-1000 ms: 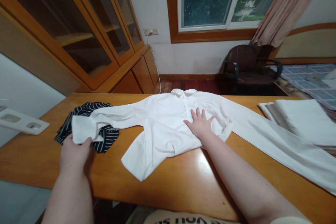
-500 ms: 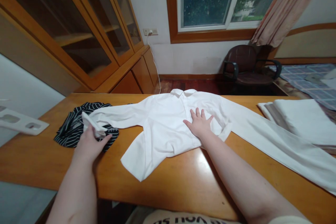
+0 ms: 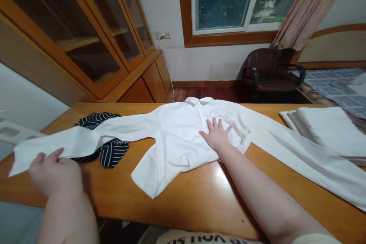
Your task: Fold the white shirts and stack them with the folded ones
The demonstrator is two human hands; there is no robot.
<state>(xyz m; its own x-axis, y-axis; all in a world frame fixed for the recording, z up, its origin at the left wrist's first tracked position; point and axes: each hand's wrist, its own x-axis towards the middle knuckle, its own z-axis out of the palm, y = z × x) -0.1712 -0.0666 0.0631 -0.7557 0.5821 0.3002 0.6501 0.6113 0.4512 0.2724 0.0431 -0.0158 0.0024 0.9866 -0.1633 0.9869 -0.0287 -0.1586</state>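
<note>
A white long-sleeved shirt [image 3: 177,137] lies spread on the wooden table, its collar toward the far edge. One lower corner of its body is folded out over the wood. My left hand [image 3: 55,173] grips the lower edge of the left-side sleeve near the cuff, fingertips on top of the cloth. That sleeve stretches out to the left across a black garment with white stripes [image 3: 114,152], which is bunched and partly covered. Flat on the shirt's front, my right hand [image 3: 217,133] presses with fingers spread. The other sleeve runs toward the right edge of the view.
Folded white cloths [image 3: 323,129] are stacked at the table's right end. A white plastic object with openings [image 3: 17,131] is at the left. Beyond the table [image 3: 177,202] stand a glass-door cabinet [image 3: 94,53], an armchair [image 3: 263,68] and a bed [image 3: 337,84].
My left hand has moved left, drawing the crumpled sleeve out straight over the striped garment. My right hand has stayed in place on the shirt.
</note>
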